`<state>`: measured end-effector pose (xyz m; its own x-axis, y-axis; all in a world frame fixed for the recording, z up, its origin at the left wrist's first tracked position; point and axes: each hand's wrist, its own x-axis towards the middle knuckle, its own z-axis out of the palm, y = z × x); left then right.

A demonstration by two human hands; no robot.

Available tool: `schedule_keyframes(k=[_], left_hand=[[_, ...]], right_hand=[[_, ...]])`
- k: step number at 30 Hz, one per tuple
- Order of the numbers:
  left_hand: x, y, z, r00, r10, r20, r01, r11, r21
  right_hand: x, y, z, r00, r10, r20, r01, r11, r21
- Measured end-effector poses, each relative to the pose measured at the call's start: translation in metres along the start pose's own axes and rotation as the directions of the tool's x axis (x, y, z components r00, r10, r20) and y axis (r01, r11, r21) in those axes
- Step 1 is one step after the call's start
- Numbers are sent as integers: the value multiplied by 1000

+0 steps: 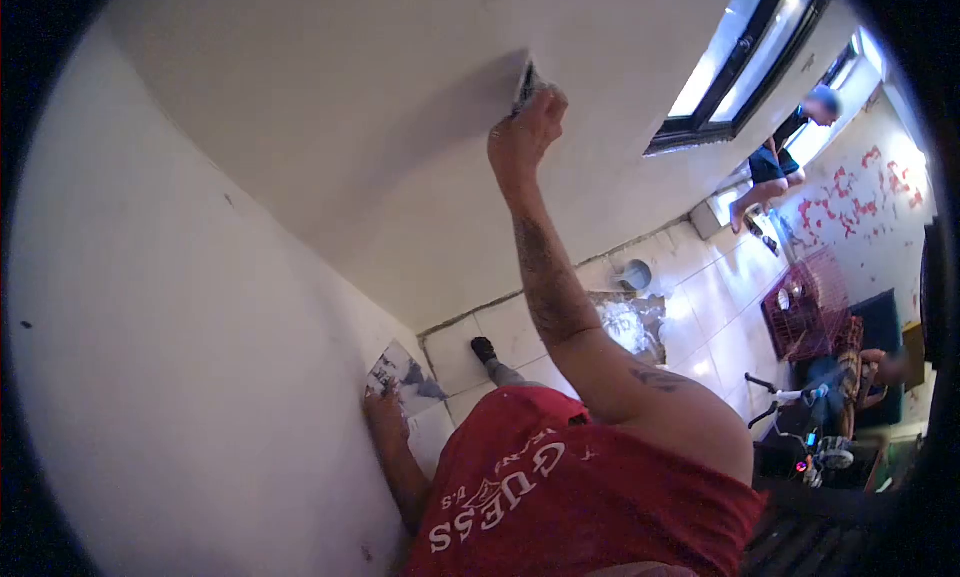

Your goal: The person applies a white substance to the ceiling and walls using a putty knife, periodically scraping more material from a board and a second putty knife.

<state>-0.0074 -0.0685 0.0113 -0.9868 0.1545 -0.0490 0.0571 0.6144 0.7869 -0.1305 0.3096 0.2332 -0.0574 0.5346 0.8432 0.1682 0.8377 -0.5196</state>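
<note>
My right hand [528,135] is raised on an outstretched arm and closed around a putty knife [524,85]. The knife's blade is at the pale wall [400,177], and a long shadow falls to its left. Low on the left, my left hand [386,413] grips the edge of a flat plate [408,375] smeared with white and grey paste. That plate is close to the corner where two walls meet. Part of the left fingers is hidden behind the plate.
A dark-framed window [740,62] is at upper right, with a person [780,162] sitting beyond it. On the tiled floor are a grey bucket [635,274] and a white-splashed sheet [630,327]. A wire cage [808,302], a bicycle [790,397] and another person [880,372] are to the right.
</note>
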Motion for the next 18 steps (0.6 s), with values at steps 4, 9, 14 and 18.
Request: schedule_keyframes(k=[4, 9, 14, 18], left_hand=[[6, -24, 6, 996, -84, 22, 86, 982, -169], [-4, 18, 5, 984, -150, -98, 115, 947, -300], [0, 54, -10, 940, -333, 79, 342, 899, -273], [-5, 18, 9, 999, -4, -34, -13, 874, -485]], right_hand=[[-42, -19, 41, 986, -152, -71, 137, 973, -185], [-103, -18, 27, 990, -112, 83, 108, 993, 54], [-40, 2, -2, 999, -17, -49, 25, 987, 156], [5, 3, 13, 1000, -18, -4, 19, 987, 161]])
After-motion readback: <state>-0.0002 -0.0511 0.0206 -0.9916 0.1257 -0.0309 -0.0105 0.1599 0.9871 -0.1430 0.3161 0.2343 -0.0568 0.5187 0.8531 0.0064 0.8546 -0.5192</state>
